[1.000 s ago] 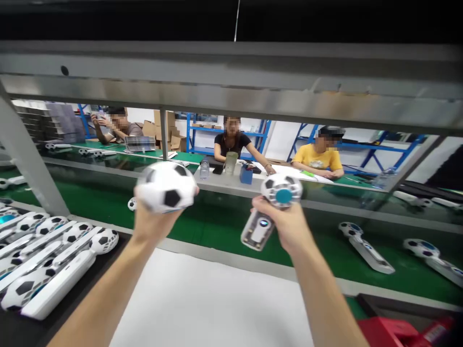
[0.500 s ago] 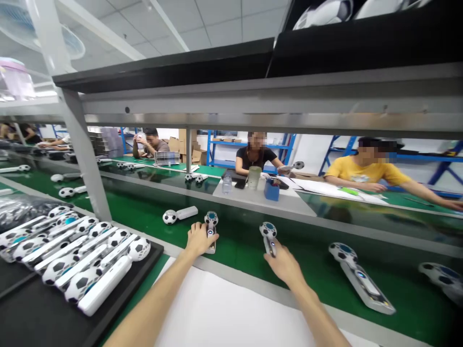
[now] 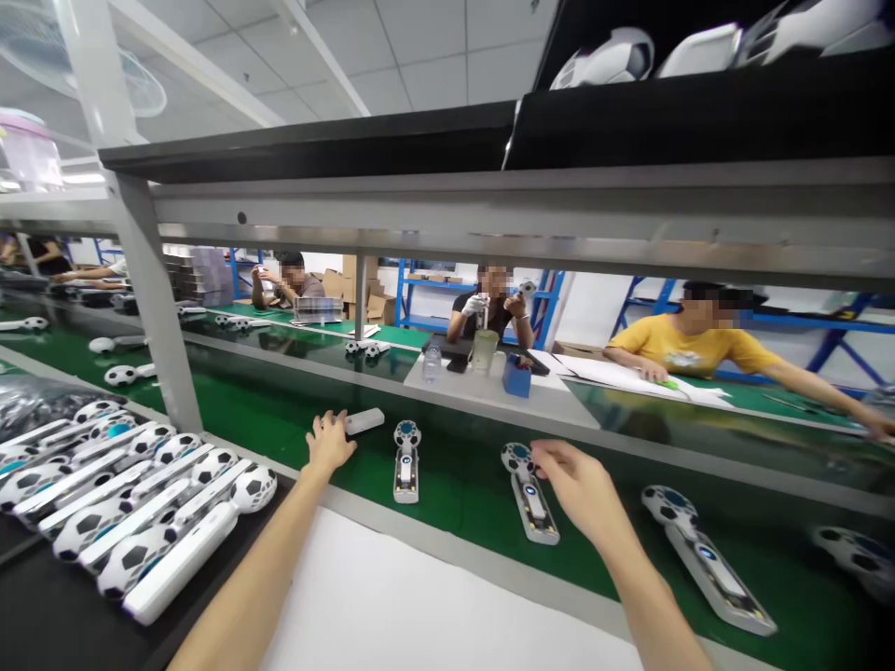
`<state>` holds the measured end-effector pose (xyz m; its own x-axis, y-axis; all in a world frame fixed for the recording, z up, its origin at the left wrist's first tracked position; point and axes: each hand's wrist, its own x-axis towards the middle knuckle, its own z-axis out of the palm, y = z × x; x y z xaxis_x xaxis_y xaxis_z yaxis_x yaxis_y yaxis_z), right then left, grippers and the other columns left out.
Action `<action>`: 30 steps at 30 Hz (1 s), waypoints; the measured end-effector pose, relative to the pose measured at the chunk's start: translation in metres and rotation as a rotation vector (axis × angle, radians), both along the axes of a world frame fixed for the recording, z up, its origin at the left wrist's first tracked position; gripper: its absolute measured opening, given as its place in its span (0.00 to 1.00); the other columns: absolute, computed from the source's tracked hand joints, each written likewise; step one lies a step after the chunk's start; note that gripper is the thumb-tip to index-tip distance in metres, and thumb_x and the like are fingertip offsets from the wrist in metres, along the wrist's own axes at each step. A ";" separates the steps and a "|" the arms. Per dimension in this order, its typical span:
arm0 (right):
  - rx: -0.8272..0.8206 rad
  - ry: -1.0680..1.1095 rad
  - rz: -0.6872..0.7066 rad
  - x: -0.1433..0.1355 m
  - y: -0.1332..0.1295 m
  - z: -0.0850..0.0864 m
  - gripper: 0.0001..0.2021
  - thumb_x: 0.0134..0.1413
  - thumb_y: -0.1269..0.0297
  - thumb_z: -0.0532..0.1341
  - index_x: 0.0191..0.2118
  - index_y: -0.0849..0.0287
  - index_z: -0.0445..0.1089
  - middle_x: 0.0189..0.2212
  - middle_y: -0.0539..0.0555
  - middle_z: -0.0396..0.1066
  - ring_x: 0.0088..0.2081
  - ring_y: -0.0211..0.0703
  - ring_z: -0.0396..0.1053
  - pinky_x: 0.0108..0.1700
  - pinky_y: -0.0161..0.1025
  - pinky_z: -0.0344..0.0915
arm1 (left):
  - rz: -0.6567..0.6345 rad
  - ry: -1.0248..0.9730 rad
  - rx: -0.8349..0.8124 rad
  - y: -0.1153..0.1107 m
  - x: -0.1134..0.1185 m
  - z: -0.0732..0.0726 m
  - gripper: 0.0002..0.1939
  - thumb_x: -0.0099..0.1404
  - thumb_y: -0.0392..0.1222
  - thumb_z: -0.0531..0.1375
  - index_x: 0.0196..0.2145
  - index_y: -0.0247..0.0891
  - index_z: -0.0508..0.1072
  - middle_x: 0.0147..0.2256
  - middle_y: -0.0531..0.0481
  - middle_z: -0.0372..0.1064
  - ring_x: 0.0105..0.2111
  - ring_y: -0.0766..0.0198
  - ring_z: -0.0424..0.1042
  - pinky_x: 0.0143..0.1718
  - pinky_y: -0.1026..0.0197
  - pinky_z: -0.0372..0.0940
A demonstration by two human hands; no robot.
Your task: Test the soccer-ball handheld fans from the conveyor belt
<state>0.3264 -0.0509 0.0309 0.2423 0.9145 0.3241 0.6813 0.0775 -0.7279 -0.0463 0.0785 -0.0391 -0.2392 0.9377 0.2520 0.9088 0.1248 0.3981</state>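
The step in hand looks like placing or picking up devices. The left hand point(image 3: 330, 447) is open, fingers spread over the hidden head of a white plastic device with a long rounded handle point(image 3: 364, 421); whether it touches is unclear. The right hand point(image 3: 571, 473), loosely open with bent fingers, is at the football-patterned head of an open-backed white device with a lit round display point(image 3: 534, 508). Both devices lie on the glossy green desk point(image 3: 461, 499), a similar open-backed football-headed device point(image 3: 406, 473) between them. A left-hand pickup would call for closing the fingers around head or handle. No brand or label is legible; the display's marks are too small.
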 end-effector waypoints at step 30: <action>0.178 0.144 0.703 -0.103 -0.085 0.050 0.22 0.64 0.63 0.56 0.63 0.52 0.57 0.44 0.56 0.73 0.37 0.45 0.74 0.36 0.40 0.74 | -0.884 -0.965 0.041 -0.172 0.074 0.168 0.25 0.61 0.55 0.64 0.51 0.45 0.64 0.23 0.61 0.63 0.13 0.74 0.56 0.12 0.71 0.52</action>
